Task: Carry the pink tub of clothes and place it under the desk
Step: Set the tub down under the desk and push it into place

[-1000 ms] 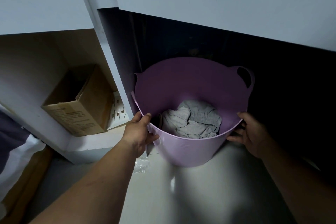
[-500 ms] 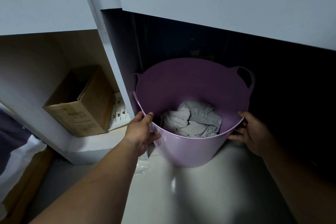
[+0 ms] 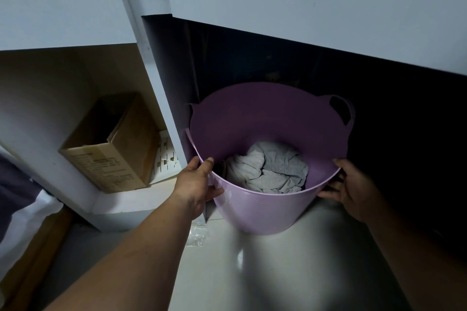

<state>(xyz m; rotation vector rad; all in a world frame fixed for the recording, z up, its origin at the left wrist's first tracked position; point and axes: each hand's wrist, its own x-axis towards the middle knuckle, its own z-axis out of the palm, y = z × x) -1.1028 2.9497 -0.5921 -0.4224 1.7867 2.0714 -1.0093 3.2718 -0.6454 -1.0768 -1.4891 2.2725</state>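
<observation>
Now both hands' grip closed on round plastic tub [image 3: 262,209] rim; crumpled grey cloth [image 3: 267,168] inside.

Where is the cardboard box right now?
In the head view, the cardboard box sits at left in the low open compartment beside the desk, left of the white upright panel and the pink tub.

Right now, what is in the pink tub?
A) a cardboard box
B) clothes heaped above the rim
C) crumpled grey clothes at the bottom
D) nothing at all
C: crumpled grey clothes lie at the bottom of the pink tub, well below its rim.
</observation>
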